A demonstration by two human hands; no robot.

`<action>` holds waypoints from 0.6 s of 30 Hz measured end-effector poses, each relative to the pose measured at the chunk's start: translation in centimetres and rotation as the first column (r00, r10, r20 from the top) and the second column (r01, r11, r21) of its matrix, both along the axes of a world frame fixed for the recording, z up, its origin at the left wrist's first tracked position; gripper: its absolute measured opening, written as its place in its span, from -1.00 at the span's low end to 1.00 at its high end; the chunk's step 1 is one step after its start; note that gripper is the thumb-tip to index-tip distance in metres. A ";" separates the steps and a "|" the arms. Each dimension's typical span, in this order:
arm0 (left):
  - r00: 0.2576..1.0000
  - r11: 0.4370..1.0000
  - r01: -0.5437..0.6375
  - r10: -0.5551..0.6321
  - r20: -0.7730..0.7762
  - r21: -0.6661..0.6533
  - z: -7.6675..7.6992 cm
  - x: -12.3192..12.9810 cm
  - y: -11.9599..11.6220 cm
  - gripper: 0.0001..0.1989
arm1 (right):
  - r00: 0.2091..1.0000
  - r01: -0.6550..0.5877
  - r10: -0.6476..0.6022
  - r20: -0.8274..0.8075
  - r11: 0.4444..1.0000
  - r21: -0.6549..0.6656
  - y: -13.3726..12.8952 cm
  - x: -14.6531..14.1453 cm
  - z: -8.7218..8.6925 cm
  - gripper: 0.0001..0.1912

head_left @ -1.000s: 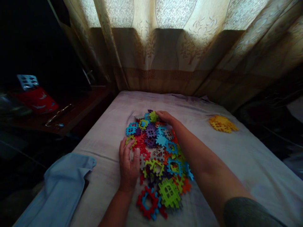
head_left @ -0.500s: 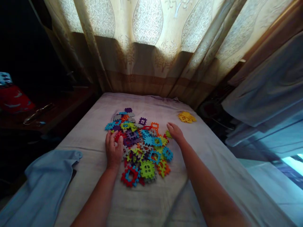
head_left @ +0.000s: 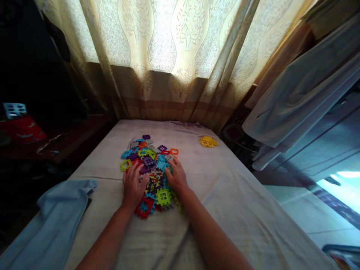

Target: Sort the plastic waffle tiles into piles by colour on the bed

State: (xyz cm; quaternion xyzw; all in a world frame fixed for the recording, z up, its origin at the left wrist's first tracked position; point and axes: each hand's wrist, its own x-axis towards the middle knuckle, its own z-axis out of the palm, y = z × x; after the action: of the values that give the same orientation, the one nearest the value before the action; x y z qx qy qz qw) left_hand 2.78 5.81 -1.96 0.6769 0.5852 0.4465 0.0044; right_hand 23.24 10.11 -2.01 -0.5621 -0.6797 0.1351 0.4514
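There are two hands (head_left: 135, 186) (head_left: 177, 175), two heaps of toothed pieces (head_left: 163, 197) (head_left: 208, 141) and one bedsheet (head_left: 225, 195).

A home bedroom, by its sheeted bed (head_left: 225, 195) and patterned curtains (head_left: 163, 48).

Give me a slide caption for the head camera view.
Left hand and right hand over opposite sides of a multicoloured pile of notched pieces, yellow pieces lying apart on the pale sheet.

Dim overall, daylight through the curtain (head_left: 163, 45), deep shadow left, glare far right, edges stretched, soft.
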 end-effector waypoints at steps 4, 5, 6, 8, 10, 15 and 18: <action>0.871 0.931 0.296 -0.354 -0.340 -0.212 -0.4 0.4 -4.7 -0.23 | 0.973 -0.099 0.092 -0.213 0.995 -0.019 -0.7 0.0 0.7 -0.59; 0.835 0.914 0.316 -0.396 -0.382 -0.255 -0.2 0.6 -5.4 -0.19 | 0.958 -0.079 0.069 -0.278 0.996 -0.027 -0.7 0.6 1.0 -0.59; 0.818 0.906 0.312 -0.409 -0.405 -0.285 0.1 0.8 -5.8 -0.18 | 0.943 -0.041 0.026 -0.330 0.998 -0.037 -0.7 1.4 1.2 -0.59; 0.832 0.917 0.253 -0.370 -0.415 -0.310 0.8 1.3 -5.9 -0.28 | 0.922 0.064 -0.082 -0.379 0.996 -0.060 -1.0 3.4 1.5 -0.60; 0.876 0.946 0.152 -0.263 -0.405 -0.287 1.4 1.8 -5.3 -0.39 | 0.914 0.137 -0.157 -0.374 0.987 -0.079 -1.9 5.3 1.4 -0.61; 0.948 0.992 -0.092 0.062 -0.313 -0.081 1.8 2.0 -4.0 -0.56 | 0.948 0.103 -0.143 -0.285 0.983 -0.151 -6.2 7.3 0.6 -0.54; 0.956 0.996 -0.091 0.088 -0.280 0.003 1.7 1.9 -4.7 -0.52 | 0.954 0.097 -0.145 -0.260 0.977 -0.188 -7.8 6.9 0.6 -0.51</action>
State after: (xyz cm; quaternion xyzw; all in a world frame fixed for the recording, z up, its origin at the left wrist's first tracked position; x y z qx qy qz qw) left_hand 4.67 1.08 -0.25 0.7061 0.6120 0.3433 -0.0954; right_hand 30.17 2.33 -1.41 -0.6161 -0.5608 0.2418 0.4975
